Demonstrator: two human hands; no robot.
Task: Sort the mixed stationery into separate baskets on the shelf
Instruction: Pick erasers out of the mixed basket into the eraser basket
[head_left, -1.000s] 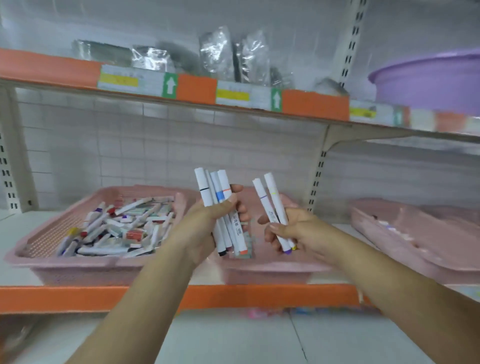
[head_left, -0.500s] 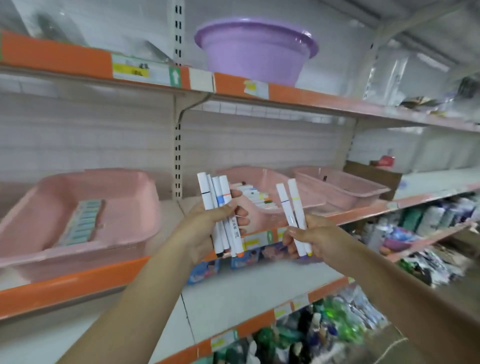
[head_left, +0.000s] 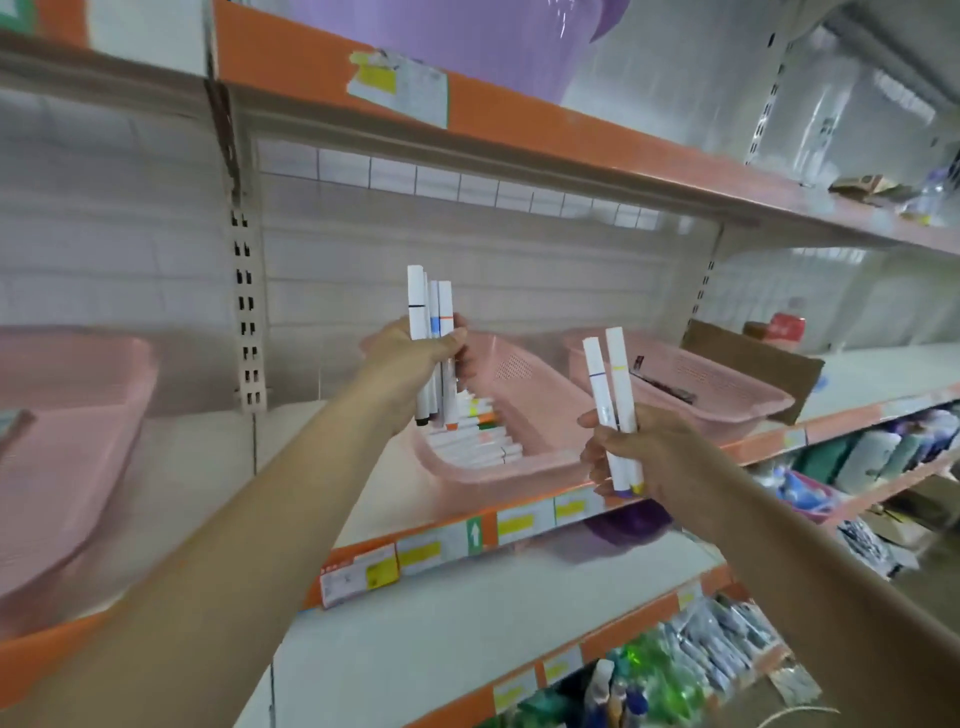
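**Q:** What has changed since the preceding frame?

**A:** The view has swung right. Both hands now sit closer to the marker basket (head_left: 524, 374), which fills the middle of the shelf (head_left: 363, 488).

**Q:** State the grips, nearest first.

**A:** The right hand (head_left: 641, 454) is curled round a pair of white markers (head_left: 618, 374), held upright in front of the shelf edge. Farther in, the left hand (head_left: 413, 358) clasps a bundle of white markers (head_left: 415, 301), their lower tips just above the row of markers (head_left: 478, 439) already lying in the basket.

**Q:** Which step is this?

**A:** Judged from the pose, delivery: the markers are sorted and about to be laid down. The next move calls for tilting each bundle flat, parallel to the row, before releasing it.

**Q:** What remains unclear?

**A:** The exact count in the left bundle. The dark contents of the far basket (head_left: 727, 387) are too small to identify. The left basket (head_left: 67, 441) is blurred and cut off.
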